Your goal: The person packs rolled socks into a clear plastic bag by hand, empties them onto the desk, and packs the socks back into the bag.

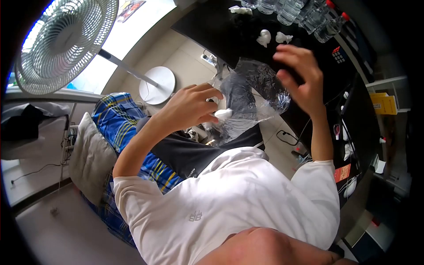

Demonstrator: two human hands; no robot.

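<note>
A crinkled clear plastic bag (247, 95) spreads above my lap, between my two hands. My left hand (187, 108) has its fingers curled at the bag's left edge and appears to grip it; its fingertips are partly hidden. Right by those fingertips is a small white crumpled wad (223, 114), perhaps tissue; I cannot tell whether it is inside the bag or in front of it. My right hand (304, 79) is raised at the bag's right side, fingers and thumb apart, slightly blurred, with nothing in it.
On the black table (207, 26) are white crumpled tissues (264, 38), several clear bottles (289, 13) and a puzzle cube (338, 54). A standing fan (66, 44) is at left, its round white base (157, 85) on the floor. Blue plaid bedding (115, 115) and a pillow (90, 157) lie beside me.
</note>
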